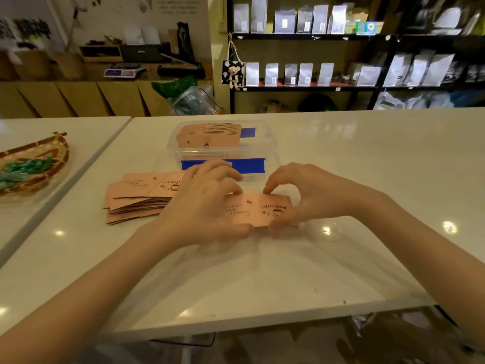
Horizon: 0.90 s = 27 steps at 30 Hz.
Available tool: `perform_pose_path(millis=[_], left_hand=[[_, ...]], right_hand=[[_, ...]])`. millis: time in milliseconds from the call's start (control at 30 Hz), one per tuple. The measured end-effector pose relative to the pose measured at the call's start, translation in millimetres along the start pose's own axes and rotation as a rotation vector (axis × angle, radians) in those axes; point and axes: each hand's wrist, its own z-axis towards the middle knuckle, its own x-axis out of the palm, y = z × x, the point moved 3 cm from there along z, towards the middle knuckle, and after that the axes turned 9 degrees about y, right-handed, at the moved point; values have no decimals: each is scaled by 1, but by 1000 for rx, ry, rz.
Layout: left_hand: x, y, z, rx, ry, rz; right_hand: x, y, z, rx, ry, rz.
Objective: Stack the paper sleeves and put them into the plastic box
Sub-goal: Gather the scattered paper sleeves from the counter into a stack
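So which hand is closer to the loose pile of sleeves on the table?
Left. The left hand is right beside the pile, at its right edge; the right hand is farther right.

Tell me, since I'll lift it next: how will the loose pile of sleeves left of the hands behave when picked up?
The loose pile is fanned and uneven, so sleeves would probably slide apart unless squared first. They look like thin flat card: likely light and slightly bendy.
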Motion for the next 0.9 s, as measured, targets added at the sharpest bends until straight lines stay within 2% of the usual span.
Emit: perform_pose_path(millis=[133, 433, 700, 900], left_hand=[[-28, 23, -8, -18, -62, -26], [-66, 84, -40, -155, -37, -106], [-53, 138, -64, -285, 33, -168], [-38, 155, -66, -340, 155, -110]], right_hand=[[-13, 17, 10, -97, -110, 12], [-19, 69, 63, -256, -221, -57], [-1, 99, 109, -272, -208, -153], [10, 95, 121, -291, -188, -248]])
